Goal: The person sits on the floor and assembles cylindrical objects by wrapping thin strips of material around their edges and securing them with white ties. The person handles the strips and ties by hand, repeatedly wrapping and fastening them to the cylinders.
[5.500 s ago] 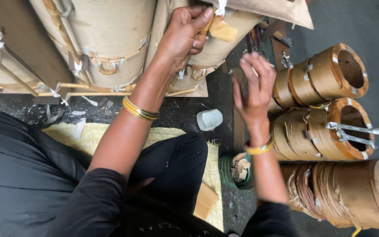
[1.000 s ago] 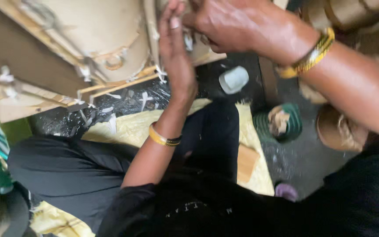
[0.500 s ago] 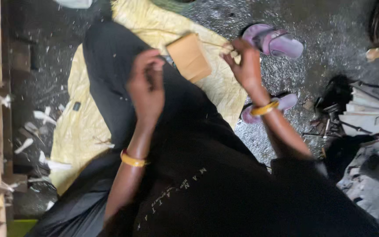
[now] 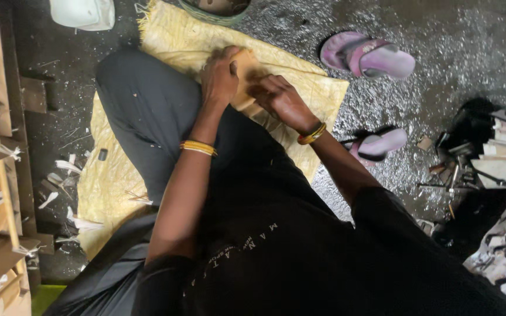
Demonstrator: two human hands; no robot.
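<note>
Together, left hand (image 4: pixel 221 76) and right hand (image 4: pixel 279 99) grip a flat tan card (image 4: pixel 244 64).

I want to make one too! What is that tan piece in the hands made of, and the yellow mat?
The tan piece looks like stiff cardboard or pressboard: flat, matte, brown. It is blurred, so thin wood is possible. The yellow mat looks like woven cloth: dull, creased, with a frayed fringe at its corner.
</note>
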